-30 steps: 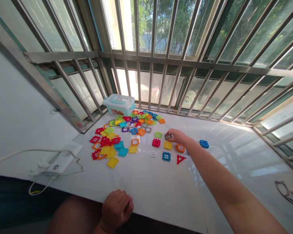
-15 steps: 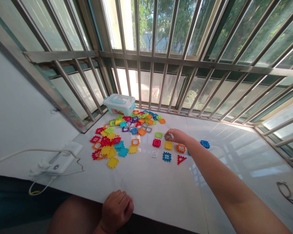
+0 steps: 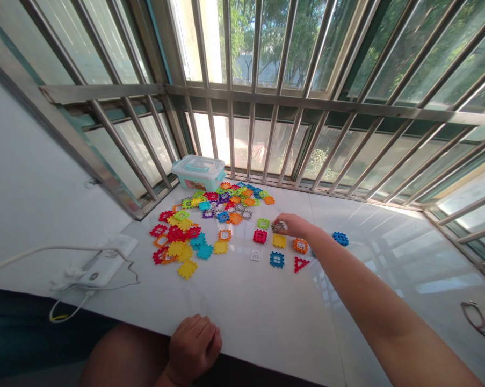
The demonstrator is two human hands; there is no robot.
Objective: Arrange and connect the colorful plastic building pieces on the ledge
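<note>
My right hand [image 3: 291,224] reaches over the tabletop, its fingers closed on a grey plastic building tile [image 3: 277,227]. That tile is just behind a yellow tile [image 3: 279,241] and right of a green tile [image 3: 263,223]. Nearby lie a red square tile [image 3: 260,236], a blue window tile [image 3: 276,260], an orange tile [image 3: 301,245], a red triangle [image 3: 301,264] and a small white window piece [image 3: 255,256]. My left hand [image 3: 196,344] rests at the table's front edge, fingers curled; whether anything is inside is hidden.
A large spread of coloured tiles [image 3: 186,232] covers the left of the white table [image 3: 242,306]. Behind it stands a lidded clear box [image 3: 198,171] by the barred window. A power strip [image 3: 105,263] with cables lies at left, glasses [image 3: 478,321] at far right, blue tiles [image 3: 340,238] beyond my forearm.
The grey tile in my right hand has shifted very slightly and lies a little lower and flatter. My left hand and the other tiles stay as they were.
</note>
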